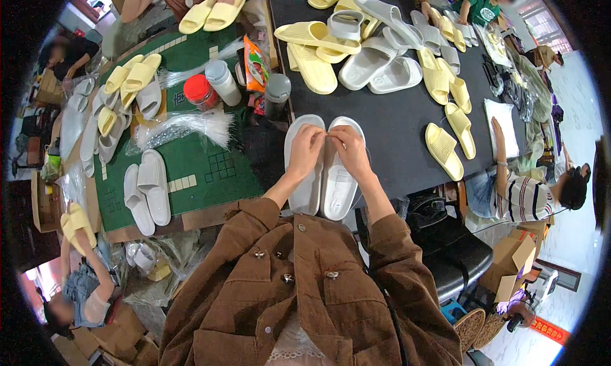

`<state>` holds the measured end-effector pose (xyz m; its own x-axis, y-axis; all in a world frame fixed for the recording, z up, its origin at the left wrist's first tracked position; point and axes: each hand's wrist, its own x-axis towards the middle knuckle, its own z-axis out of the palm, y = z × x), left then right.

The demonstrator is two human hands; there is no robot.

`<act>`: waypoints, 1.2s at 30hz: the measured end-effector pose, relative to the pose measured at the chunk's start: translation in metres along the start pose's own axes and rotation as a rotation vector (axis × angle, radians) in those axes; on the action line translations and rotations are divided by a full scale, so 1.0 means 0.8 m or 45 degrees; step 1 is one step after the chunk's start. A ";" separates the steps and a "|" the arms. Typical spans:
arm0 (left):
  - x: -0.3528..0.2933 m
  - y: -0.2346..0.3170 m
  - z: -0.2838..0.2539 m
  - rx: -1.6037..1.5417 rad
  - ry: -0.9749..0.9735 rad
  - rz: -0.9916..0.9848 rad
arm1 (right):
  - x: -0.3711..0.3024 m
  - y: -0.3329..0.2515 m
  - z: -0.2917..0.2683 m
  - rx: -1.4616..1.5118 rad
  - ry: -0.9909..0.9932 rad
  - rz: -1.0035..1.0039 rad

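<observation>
A pair of pale grey slippers lies side by side at the table's near edge, the left slipper (305,191) touching the right slipper (338,191). Over their straps are my left hand (305,148) and my right hand (348,146), fingertips pinched together and almost meeting between the slippers. Whatever is in the pinch is too small to make out. Thin see-through strands in a plastic bag (184,132) lie to the left on the green table mat (210,204). Near them sits another grey slipper pair (147,191).
Grey and yellow slippers (312,70) are heaped on the dark table (388,121) ahead. A red-lidded jar (200,91), a white bottle (223,83), a grey-lidded cup (277,94) and an orange packet (256,67) stand left. Several people work around; a black chair (455,258) is at my right.
</observation>
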<state>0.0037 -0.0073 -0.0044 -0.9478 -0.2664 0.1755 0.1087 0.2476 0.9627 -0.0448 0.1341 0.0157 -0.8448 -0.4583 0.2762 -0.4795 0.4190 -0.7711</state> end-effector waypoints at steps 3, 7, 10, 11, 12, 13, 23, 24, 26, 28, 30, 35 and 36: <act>-0.002 -0.008 0.001 0.004 0.014 0.050 | -0.004 0.011 -0.005 0.032 -0.014 0.102; -0.026 0.011 0.002 0.068 0.147 0.117 | -0.014 0.035 -0.014 0.103 0.126 0.282; -0.061 0.010 -0.022 0.211 -0.133 0.111 | -0.026 0.055 -0.038 0.313 0.313 0.485; -0.078 -0.009 -0.026 0.303 -0.239 0.171 | -0.032 0.068 -0.055 0.333 0.356 0.566; -0.090 -0.012 -0.027 0.388 -0.352 0.232 | -0.038 0.080 -0.075 0.443 0.459 0.628; -0.103 -0.014 -0.026 0.424 -0.385 0.192 | -0.042 0.093 -0.096 0.554 0.564 0.688; -0.112 -0.008 0.013 0.938 -0.553 0.124 | -0.109 0.282 -0.301 0.240 0.763 1.069; -0.109 -0.006 0.019 0.998 -0.486 0.191 | -0.116 0.290 -0.311 0.234 0.691 1.124; -0.105 -0.006 0.028 1.002 -0.486 0.175 | -0.117 0.298 -0.311 0.114 0.551 1.156; -0.107 -0.013 0.027 1.001 -0.435 0.161 | -0.104 0.278 -0.295 -0.103 0.415 1.103; -0.111 -0.018 0.025 0.975 -0.335 0.162 | -0.086 0.224 -0.265 -0.098 0.169 0.960; -0.108 -0.008 0.000 0.786 -0.220 0.047 | -0.098 0.138 -0.174 -0.050 -0.159 0.859; -0.111 -0.010 -0.012 0.806 -0.152 0.021 | -0.097 0.110 -0.149 0.006 -0.268 0.890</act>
<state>0.0899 0.0051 -0.0254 -0.9783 -0.1611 0.1301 -0.0396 0.7622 0.6462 -0.0494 0.3004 -0.0049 -0.8894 -0.2263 -0.3973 0.1563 0.6660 -0.7294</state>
